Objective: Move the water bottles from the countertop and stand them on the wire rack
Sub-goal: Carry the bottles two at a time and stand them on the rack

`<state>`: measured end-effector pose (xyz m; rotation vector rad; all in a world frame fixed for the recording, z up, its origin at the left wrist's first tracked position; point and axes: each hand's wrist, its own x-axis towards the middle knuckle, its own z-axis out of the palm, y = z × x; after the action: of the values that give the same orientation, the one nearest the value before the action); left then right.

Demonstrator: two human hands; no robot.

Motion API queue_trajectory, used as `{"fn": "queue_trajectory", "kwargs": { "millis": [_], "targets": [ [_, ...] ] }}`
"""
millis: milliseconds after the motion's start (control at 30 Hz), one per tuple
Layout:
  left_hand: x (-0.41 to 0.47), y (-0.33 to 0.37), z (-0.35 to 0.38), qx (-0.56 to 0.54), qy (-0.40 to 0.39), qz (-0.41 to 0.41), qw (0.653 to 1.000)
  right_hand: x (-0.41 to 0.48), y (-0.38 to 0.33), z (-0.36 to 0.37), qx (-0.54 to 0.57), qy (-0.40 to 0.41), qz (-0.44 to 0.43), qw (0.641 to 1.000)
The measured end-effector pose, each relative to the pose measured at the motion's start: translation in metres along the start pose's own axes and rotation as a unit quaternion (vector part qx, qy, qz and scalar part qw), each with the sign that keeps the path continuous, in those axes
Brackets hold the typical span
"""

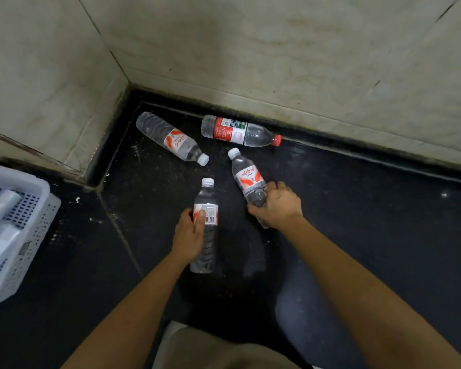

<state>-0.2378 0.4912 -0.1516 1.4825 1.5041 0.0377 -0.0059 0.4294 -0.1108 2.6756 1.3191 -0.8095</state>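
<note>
Water bottle gripped in left fingers, tilted bottle in right fingers, red-capped bottle lying along wall

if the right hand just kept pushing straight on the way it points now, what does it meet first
Likely the clear plastic bottle with red label and red cap, lying ahead: the right hand and the white-capped clear bottle it holds aim up-left at it. Depth is unclear.

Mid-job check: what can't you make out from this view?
- Wire rack: nowhere in the head view.
- White basket: cut off by the left edge; contents blurred.
- Right-hand bottle: base mostly covered by the right hand.
- Bottle labels: print too small to read.
</note>
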Motion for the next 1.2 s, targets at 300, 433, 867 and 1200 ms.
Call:
{"fn": "queue_trajectory", "kwargs": {
  "millis": [300,433,867,1200],
  "targets": [
    [-0.031,-0.023,0.003,0.123,0.058,0.041,0.990,-0.068,0.005,0.038,-0.002,-0.059,-0.001,0.998],
    [-0.043,-0.010,0.020,0.088,0.100,0.042,0.990,-0.066,-0.008,0.036,0.038,-0.044,0.013,0.998],
    [-0.039,-0.019,0.011,0.162,0.104,0.004,0.981,-0.063,0.001,0.044,0.119,-0.031,0.005,0.992],
    [-0.025,-0.033,-0.037,0.108,0.104,-0.036,0.988,-0.082,-0.006,0.050,0.098,-0.020,0.034,0.994]
  ]
}}
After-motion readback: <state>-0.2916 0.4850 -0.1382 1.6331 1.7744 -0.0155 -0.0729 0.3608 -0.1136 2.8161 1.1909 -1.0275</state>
